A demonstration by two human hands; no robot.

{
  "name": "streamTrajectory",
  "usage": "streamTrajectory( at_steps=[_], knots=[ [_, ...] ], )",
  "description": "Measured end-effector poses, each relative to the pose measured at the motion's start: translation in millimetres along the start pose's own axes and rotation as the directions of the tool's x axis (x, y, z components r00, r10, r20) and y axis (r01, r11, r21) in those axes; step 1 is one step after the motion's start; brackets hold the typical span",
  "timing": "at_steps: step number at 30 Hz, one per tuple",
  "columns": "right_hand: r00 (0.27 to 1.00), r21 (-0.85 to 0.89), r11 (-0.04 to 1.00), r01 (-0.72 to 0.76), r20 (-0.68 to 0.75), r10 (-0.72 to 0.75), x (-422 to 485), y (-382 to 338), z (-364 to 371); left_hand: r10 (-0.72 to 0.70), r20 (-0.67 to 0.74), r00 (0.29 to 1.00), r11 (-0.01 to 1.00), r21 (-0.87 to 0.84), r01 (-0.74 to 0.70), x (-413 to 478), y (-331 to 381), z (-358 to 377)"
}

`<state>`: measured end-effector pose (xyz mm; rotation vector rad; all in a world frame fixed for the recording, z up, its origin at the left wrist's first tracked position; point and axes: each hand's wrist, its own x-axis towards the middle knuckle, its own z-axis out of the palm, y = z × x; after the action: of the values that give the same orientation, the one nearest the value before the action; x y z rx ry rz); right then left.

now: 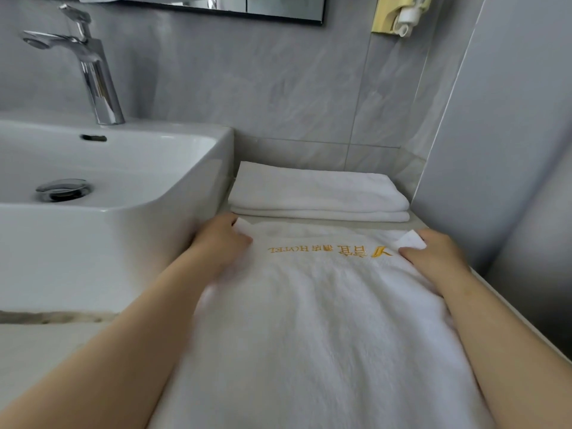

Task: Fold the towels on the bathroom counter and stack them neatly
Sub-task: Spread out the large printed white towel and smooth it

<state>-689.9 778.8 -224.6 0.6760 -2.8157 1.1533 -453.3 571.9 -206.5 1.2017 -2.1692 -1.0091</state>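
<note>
On the counter (414,225) — left hand (221,239) | right hand (433,252) — fingers pinching towel (309,305) corners

A large towel (325,320) lies spread lengthwise on the counter (416,226), running from the near edge toward the back wall. The left hand (221,239) rests at its far left corner, the right hand (433,252) at its far right corner. Just behind it, apart by a narrow strip of counter, sits a stack of what seem to be two folded towels (318,193) against the wall. The basin (123,181) stands to the left, touching the stack's side, with the faucet (89,63) behind it.
</note>
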Motion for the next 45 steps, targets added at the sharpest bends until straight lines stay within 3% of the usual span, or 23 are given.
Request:
streamTrajectory(
  at_steps=[5, 9, 15, 18, 23, 29, 33, 35, 38, 41, 45],
  knots=[
    [0.996, 0.428, 0.903, 0.022, -0.091, 0.019, -3.2, 2.5, -8.1, -0.056, 0.113, 0.992, 0.919, -0.382, 0.095, -0.8, 8.1, -13.0],
    [0.995, 0.542, 0.837, 0.068, -0.101, -0.016, -8.6, -5.0, -14.9, -0.100, 0.210, 0.973, 0.769, -0.604, 0.210, -0.9, 17.5, -17.7],
    [0.997, 0.634, 0.773, 0.012, 0.048, -0.055, -12.4, -10.9, -25.3, -0.193, 0.331, 0.924, 0.666, -0.647, 0.371, -3.5, 25.5, -17.1],
    [0.995, 0.642, 0.767, 0.006, 0.074, -0.070, -13.7, -14.2, -25.5, -0.203, 0.338, 0.919, 0.640, -0.664, 0.386, -4.1, 27.0, -17.2],
    [0.999, 0.655, 0.754, 0.033, 0.007, -0.050, -12.4, -11.2, -22.6, -0.155, 0.190, 0.969, 0.694, -0.677, 0.244, 0.0, 25.6, -16.9],
    [0.997, 0.633, 0.771, 0.075, -0.066, -0.043, -6.8, -6.1, -19.0, -0.093, 0.117, 0.989, 0.708, -0.691, 0.148, 1.6, 24.5, -17.6],
    [0.999, 0.489, 0.872, 0.014, -0.052, 0.013, -2.8, 6.4, -9.1, -0.029, 0.008, 1.000, 0.837, -0.547, 0.029, 3.4, 10.9, -6.9],
    [0.999, 0.350, 0.936, -0.019, -0.032, 0.032, -0.3, 12.1, -7.4, -0.003, -0.074, 0.997, 0.968, -0.252, -0.016, 6.5, -0.2, 2.9],
    [0.999, 0.079, 0.996, -0.033, -0.033, 0.036, 0.6, 15.4, -12.5, 0.113, -0.150, 0.982, 0.987, 0.133, -0.093, 9.1, -9.2, 15.0],
    [0.993, -0.197, 0.980, 0.021, -0.113, -0.044, -2.2, 11.8, -19.0, 0.230, -0.176, 0.957, 0.957, 0.220, -0.189, 6.7, -7.6, 14.9],
    [0.973, 0.004, 0.989, 0.151, -0.180, -0.148, 3.9, -0.9, -26.0, 0.274, -0.163, 0.948, 0.962, 0.046, -0.270, 5.9, -3.2, 8.9]
  ],
)
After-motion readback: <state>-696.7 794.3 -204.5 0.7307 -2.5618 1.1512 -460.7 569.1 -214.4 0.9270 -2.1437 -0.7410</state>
